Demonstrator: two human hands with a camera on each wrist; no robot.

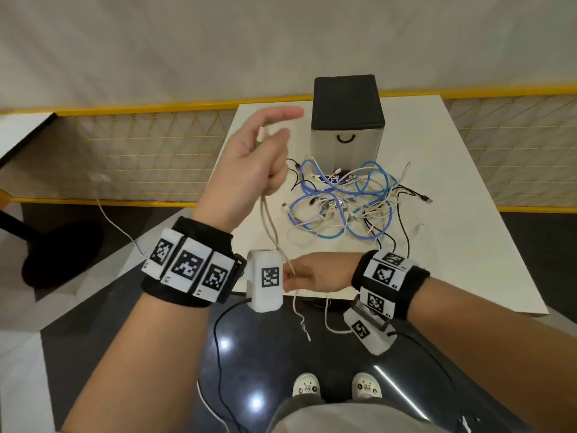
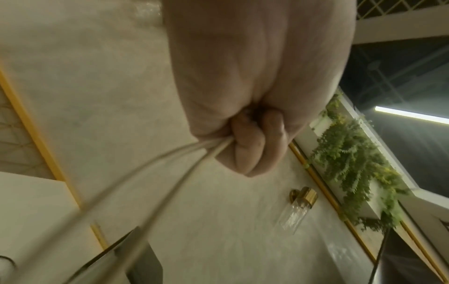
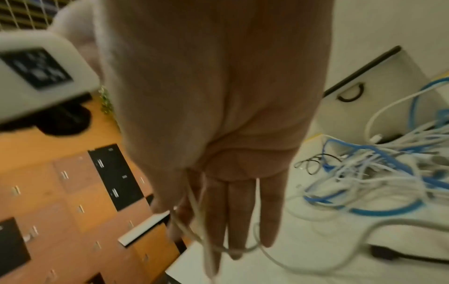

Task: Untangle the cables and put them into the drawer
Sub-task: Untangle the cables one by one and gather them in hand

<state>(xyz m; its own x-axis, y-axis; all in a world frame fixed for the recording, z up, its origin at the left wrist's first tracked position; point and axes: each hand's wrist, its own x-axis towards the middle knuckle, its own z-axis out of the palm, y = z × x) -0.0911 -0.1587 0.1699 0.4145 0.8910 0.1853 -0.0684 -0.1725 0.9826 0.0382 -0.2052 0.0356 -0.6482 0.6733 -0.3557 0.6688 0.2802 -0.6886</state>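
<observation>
A tangle of blue, white and black cables (image 1: 346, 198) (image 3: 379, 173) lies on the white table (image 1: 468, 245) in front of a small drawer box (image 1: 346, 126) (image 3: 379, 80), whose drawer with a black handle (image 1: 345, 139) is closed. My left hand (image 1: 259, 157) (image 2: 250, 134) is raised left of the box and grips two strands of a beige cable (image 1: 269, 220) (image 2: 170, 173), index finger stretched out, a green-tipped plug at the thumb. The cable runs down to my right hand (image 1: 299, 275) (image 3: 218, 192) at the table's near edge. There thumb and fingers pinch it, and it loops (image 3: 303, 263) round the fingertips.
The table's near edge (image 1: 406, 303) is just under my right wrist, and loose cable ends hang over it. A yellow mesh railing (image 1: 140, 151) runs behind and left of the table. A dark table foot (image 1: 62, 248) stands on the floor at the left.
</observation>
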